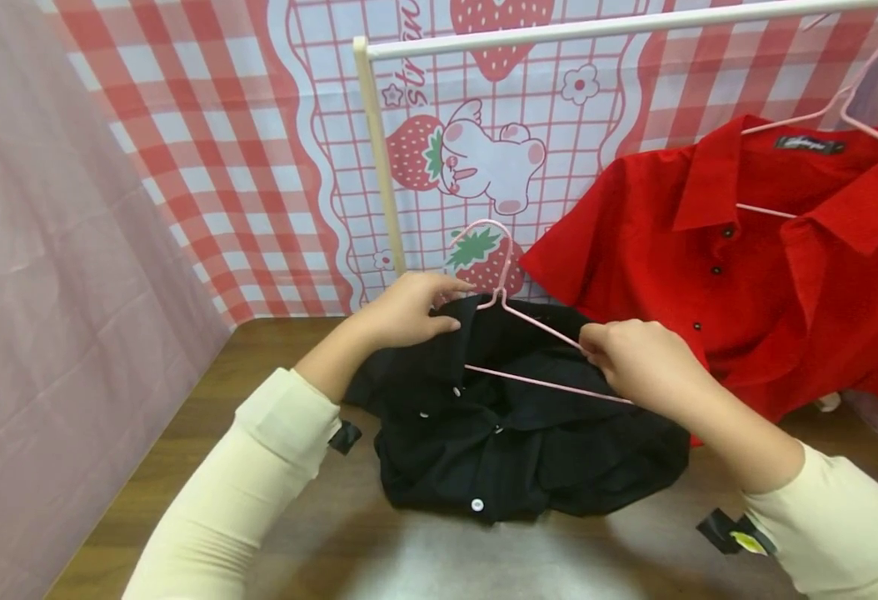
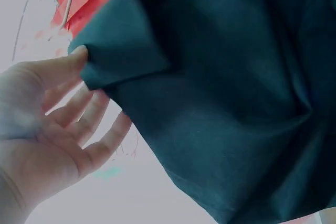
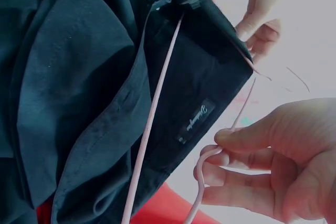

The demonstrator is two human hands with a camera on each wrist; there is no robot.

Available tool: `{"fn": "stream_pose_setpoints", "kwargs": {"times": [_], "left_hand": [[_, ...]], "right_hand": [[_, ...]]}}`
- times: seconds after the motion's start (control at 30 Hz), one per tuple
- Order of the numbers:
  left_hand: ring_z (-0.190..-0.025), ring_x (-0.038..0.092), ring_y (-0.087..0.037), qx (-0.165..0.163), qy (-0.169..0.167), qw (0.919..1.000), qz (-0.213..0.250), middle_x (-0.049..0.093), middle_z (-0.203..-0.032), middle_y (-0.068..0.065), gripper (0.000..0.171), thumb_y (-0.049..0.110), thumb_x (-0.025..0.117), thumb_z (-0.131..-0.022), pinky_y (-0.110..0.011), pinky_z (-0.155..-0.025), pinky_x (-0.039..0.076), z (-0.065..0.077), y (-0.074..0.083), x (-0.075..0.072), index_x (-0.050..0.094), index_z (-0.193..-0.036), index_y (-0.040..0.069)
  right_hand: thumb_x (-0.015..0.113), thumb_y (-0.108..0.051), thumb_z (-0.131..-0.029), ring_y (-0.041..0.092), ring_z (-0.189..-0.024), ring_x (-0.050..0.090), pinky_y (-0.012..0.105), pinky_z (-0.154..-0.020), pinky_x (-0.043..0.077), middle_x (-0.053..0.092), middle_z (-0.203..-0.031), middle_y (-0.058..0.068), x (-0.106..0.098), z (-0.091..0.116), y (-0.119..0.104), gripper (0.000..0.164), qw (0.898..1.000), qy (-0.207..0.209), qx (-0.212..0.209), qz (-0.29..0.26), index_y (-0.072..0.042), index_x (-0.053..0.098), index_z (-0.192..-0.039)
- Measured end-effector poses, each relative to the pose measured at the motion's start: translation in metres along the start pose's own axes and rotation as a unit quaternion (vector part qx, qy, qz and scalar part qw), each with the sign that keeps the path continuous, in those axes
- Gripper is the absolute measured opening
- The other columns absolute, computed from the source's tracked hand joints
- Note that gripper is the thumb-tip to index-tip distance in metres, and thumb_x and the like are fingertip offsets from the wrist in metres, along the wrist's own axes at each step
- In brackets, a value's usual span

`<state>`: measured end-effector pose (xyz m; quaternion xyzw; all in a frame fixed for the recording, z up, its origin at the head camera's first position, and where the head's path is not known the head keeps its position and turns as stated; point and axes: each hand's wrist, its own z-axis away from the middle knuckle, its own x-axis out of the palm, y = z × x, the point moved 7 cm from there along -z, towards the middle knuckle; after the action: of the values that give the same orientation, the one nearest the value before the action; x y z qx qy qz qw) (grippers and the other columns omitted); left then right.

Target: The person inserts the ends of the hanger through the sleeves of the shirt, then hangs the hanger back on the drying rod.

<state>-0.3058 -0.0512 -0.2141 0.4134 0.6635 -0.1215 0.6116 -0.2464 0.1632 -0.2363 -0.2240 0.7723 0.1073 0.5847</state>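
A black shirt (image 1: 439,450) with white buttons is held up off the wooden table in the head view, a pink wire hanger (image 1: 551,386) partly inside its neck opening. My left hand (image 1: 412,308) pinches the shirt's collar (image 2: 123,40) between thumb and fingers, left of the hanger's hook. On the other side my right hand (image 1: 645,362) grips the hanger's sloping shoulder wire. The right wrist view shows that wire (image 3: 201,177) between thumb and fingers, outside the black cloth. A label (image 3: 197,121) shows inside the neck. The hanger's left end is hidden by the shirt.
A red shirt (image 1: 634,225) hangs on another pink hanger (image 1: 806,117) at right, close to the black one. Above runs a white rail (image 1: 596,32) on a wooden post (image 1: 379,150). Behind is a strawberry-print cloth (image 1: 319,125); a pale pink curtain (image 1: 72,292) hangs left of the table (image 1: 207,408).
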Motion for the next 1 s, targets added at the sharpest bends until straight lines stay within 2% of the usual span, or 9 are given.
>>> {"fn": "stream_pose_setpoints", "kwargs": {"times": [0.13,0.27,0.43,0.57,0.7,0.83,1.0], "left_hand": [[-0.099,0.06,-0.023,0.017,0.015,0.9984,-0.052,0.066,-0.107,-0.01,0.035,0.01,0.075,-0.085,-0.038,-0.089,0.049,-0.001,0.007,0.0,0.067,-0.119,0.003],[-0.099,0.061,-0.022,0.022,0.028,0.995,-0.094,0.066,-0.104,-0.008,0.025,0.009,0.076,-0.084,-0.037,-0.089,0.049,0.0,0.012,0.001,0.07,-0.109,0.005],[-0.101,0.063,-0.021,0.015,0.032,0.9904,-0.134,0.066,-0.106,-0.005,0.025,0.01,0.075,-0.085,-0.038,-0.088,0.051,0.0,0.014,0.0,0.07,-0.109,0.008],[-0.099,0.064,-0.022,0.014,0.038,0.989,-0.142,0.067,-0.106,-0.005,0.025,0.01,0.075,-0.085,-0.04,-0.086,0.052,0.002,0.016,-0.003,0.07,-0.11,0.009],[-0.097,0.064,-0.023,0.016,0.049,0.9894,-0.136,0.066,-0.106,-0.006,0.024,0.01,0.075,-0.085,-0.041,-0.084,0.052,0.003,0.015,-0.007,0.07,-0.109,0.009],[-0.096,0.064,-0.023,0.021,0.068,0.9902,-0.12,0.065,-0.104,-0.006,0.024,0.009,0.076,-0.084,-0.041,-0.085,0.052,0.009,0.011,-0.012,0.07,-0.107,0.007],[-0.092,0.062,-0.023,0.029,0.091,0.9903,-0.101,0.064,-0.1,-0.007,0.021,0.007,0.077,-0.083,-0.04,-0.082,0.052,0.017,0.005,-0.014,0.07,-0.102,0.006]], "right_hand": [[0.073,-0.008,-0.081,0.018,-0.056,0.048,0.035,-0.047,0.042,0.056,-0.065,-0.002,-0.005,-0.003,0.0,0.009,1.0,0.005,0.003,0.012,-0.013,0.066,-0.083],[0.074,-0.01,-0.081,0.018,-0.057,0.05,0.035,-0.049,0.045,0.061,-0.07,0.0,-0.008,-0.004,-0.001,0.009,1.0,0.0,0.004,0.012,-0.012,0.069,-0.088],[0.075,-0.01,-0.081,0.016,-0.059,0.052,0.035,-0.051,0.045,0.067,-0.075,0.0,-0.013,-0.004,-0.001,0.011,1.0,0.006,-0.014,0.005,-0.012,0.073,-0.091],[0.077,-0.013,-0.081,0.016,-0.062,0.054,0.034,-0.054,0.046,0.068,-0.078,0.0,-0.019,-0.003,0.005,0.014,1.0,0.004,-0.017,-0.015,-0.012,0.074,-0.095],[0.075,-0.014,-0.084,0.017,-0.07,0.058,0.034,-0.062,0.049,0.069,-0.084,0.001,-0.028,0.0,0.023,0.018,0.998,0.0,-0.001,-0.067,-0.009,0.073,-0.101],[0.071,-0.013,-0.089,0.019,-0.077,0.06,0.035,-0.067,0.051,0.07,-0.09,0.002,-0.031,0.001,0.05,0.016,0.992,0.008,0.008,-0.125,-0.008,0.072,-0.104],[0.072,-0.015,-0.089,0.023,-0.087,0.061,0.031,-0.071,0.051,0.07,-0.098,0.006,-0.012,0.004,0.088,0.022,0.984,-0.019,0.043,-0.169,-0.006,0.07,-0.108]]}}
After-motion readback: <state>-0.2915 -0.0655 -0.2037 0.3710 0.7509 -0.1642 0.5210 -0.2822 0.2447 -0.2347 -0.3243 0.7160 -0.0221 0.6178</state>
